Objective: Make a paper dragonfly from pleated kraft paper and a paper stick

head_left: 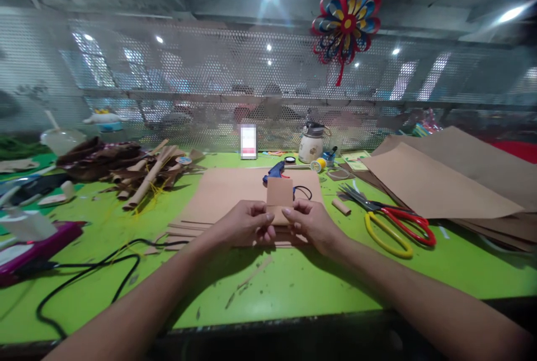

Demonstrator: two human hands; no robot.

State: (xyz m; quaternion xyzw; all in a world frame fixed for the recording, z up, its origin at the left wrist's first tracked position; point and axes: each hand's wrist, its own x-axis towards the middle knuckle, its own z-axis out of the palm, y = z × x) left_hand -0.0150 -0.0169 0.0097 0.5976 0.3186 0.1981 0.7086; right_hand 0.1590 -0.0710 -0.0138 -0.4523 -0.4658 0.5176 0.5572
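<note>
Between my two hands is a small piece of brown kraft paper point(279, 192) with a crease or fold across it. My left hand point(250, 222) pinches its left side, thumb on top. On the right side, my right hand point(312, 221) grips it the same way. Beneath them lie larger sheets of brown paper point(222, 187) in a stack. Just behind the held piece rests a blue glue gun point(276, 170), partly hidden by it. Scissors point(390, 218) with one yellow and one red handle lie open to the right of my right hand, near a small paper roll point(341, 207).
Large brown sheets point(440, 182) are piled at the right. Rolled brown paper point(151, 179) and scraps lie at the left. A black cable point(84, 280) runs from a purple power strip point(46, 252). Along the back stand a phone point(248, 141) and a white bottle point(311, 145).
</note>
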